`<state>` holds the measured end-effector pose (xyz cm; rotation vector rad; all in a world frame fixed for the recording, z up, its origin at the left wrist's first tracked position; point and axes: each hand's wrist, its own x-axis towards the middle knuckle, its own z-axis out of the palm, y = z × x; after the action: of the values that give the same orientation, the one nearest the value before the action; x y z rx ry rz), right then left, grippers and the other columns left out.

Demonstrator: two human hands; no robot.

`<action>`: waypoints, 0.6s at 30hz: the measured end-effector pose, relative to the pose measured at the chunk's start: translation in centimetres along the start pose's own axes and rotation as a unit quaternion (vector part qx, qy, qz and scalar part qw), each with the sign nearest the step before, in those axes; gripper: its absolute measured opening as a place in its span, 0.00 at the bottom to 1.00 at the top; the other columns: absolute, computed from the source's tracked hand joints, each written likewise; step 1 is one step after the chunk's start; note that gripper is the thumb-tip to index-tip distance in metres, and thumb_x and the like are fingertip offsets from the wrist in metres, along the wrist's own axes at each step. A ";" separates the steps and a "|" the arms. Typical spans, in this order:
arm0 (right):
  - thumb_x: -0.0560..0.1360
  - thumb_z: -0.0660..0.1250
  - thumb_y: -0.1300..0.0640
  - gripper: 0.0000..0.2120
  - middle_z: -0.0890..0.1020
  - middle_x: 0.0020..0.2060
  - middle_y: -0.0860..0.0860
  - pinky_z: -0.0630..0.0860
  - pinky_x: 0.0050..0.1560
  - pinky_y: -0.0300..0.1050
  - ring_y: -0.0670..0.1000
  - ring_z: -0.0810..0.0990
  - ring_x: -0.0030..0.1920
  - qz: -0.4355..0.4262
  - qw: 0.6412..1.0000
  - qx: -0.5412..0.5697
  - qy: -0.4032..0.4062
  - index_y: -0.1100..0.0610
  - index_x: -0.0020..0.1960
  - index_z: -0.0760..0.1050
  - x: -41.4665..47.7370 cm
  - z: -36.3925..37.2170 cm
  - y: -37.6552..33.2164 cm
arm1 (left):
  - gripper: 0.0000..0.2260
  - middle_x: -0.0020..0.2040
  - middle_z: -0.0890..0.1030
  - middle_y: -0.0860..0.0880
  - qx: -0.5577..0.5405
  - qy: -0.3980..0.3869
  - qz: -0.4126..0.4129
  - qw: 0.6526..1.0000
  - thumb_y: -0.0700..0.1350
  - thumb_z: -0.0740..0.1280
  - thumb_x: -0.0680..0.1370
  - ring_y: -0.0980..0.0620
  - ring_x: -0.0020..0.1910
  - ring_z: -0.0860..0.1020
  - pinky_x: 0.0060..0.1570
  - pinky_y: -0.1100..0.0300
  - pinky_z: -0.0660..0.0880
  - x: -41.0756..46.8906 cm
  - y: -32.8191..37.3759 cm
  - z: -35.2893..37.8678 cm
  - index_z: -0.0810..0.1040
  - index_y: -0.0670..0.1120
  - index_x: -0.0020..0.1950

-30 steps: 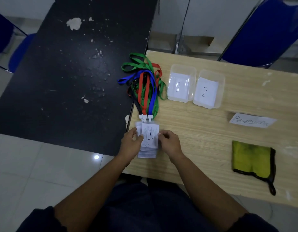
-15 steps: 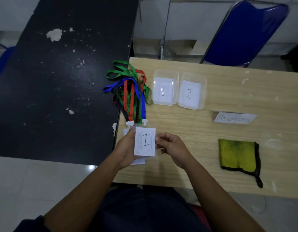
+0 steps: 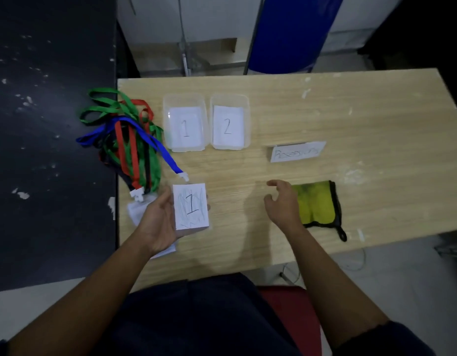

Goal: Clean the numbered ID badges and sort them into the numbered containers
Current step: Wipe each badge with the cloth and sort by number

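**Two hands above the sorting table**

Left hand holds a badge, marked "1" and scribbled over, its fingers curled behind the card, just above the wooden table. A blue lanyard runs from the badge's clip to the bundle at the table's left edge. Right hand hovers with fingers loosely spread, holding nothing, beside the yellow-green cloth. Containers "1" and "2" stand side by side at the far side. More badges lie under the left hand.
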<state>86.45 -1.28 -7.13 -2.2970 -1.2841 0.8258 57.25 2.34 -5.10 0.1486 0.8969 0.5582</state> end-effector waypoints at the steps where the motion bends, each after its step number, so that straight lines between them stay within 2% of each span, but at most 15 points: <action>1: 0.74 0.66 0.63 0.19 0.74 0.63 0.57 0.68 0.63 0.49 0.57 0.71 0.63 -0.007 0.998 -0.061 -0.003 0.60 0.64 0.73 0.6 -0.7 1.5 | 0.28 0.68 0.77 0.40 -0.001 -0.007 -0.005 1.000 0.63 0.56 0.81 0.37 0.66 0.76 0.59 0.32 0.74 0.2 -0.1 0.1 0.78 0.44 0.67; 4: 0.72 0.69 0.60 0.28 0.64 0.72 0.60 0.64 0.66 0.57 0.62 0.62 0.70 0.019 0.985 -0.167 -0.041 0.58 0.71 0.67 1.7 -2.6 5.1 | 0.28 0.68 0.77 0.40 0.008 -0.015 -0.015 1.000 0.64 0.61 0.76 0.37 0.66 0.76 0.60 0.32 0.73 0.7 -0.4 0.5 0.80 0.45 0.66; 6: 0.72 0.69 0.56 0.31 0.58 0.75 0.58 0.65 0.67 0.63 0.62 0.56 0.74 0.042 0.978 -0.194 -0.062 0.55 0.73 0.64 2.1 -3.4 6.4 | 0.29 0.68 0.77 0.41 0.020 -0.020 -0.018 0.999 0.64 0.61 0.75 0.38 0.66 0.76 0.60 0.32 0.73 0.9 -0.5 0.6 0.80 0.45 0.65; 8: 0.73 0.68 0.54 0.32 0.56 0.77 0.57 0.66 0.66 0.66 0.62 0.55 0.75 0.040 0.975 -0.206 -0.077 0.54 0.74 0.62 2.4 -3.8 7.3 | 0.29 0.68 0.77 0.41 0.023 -0.024 -0.021 0.999 0.64 0.61 0.75 0.38 0.66 0.76 0.60 0.32 0.73 1.1 -0.5 0.6 0.80 0.46 0.66; 12: 0.75 0.67 0.53 0.28 0.63 0.74 0.57 0.69 0.64 0.61 0.63 0.61 0.72 0.009 0.968 -0.241 -0.067 0.53 0.74 0.65 2.3 -4.1 8.1 | 0.28 0.69 0.76 0.41 0.011 -0.028 -0.033 0.999 0.63 0.61 0.76 0.37 0.66 0.76 0.59 0.32 0.73 1.4 -0.5 0.7 0.79 0.45 0.67; 15: 0.77 0.66 0.53 0.23 0.72 0.66 0.59 0.71 0.57 0.55 0.63 0.68 0.64 -0.028 0.963 -0.265 -0.027 0.53 0.72 0.69 1.7 -3.8 8.2 | 0.28 0.69 0.76 0.40 0.001 -0.029 -0.037 0.999 0.63 0.58 0.78 0.37 0.66 0.76 0.61 0.30 0.70 1.4 -0.5 0.6 0.79 0.44 0.67; 18: 0.78 0.65 0.56 0.19 0.76 0.60 0.58 0.69 0.55 0.55 0.62 0.70 0.61 -0.043 0.968 -0.245 0.012 0.54 0.69 0.73 0.8 -3.3 7.8 | 0.27 0.69 0.76 0.40 0.002 -0.039 -0.037 0.999 0.63 0.58 0.79 0.36 0.66 0.76 0.60 0.29 0.71 1.2 -0.4 0.6 0.79 0.45 0.66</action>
<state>93.93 -4.71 -9.44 -2.5795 -1.7184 0.4848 58.47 2.64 -5.72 0.1392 0.8244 0.4792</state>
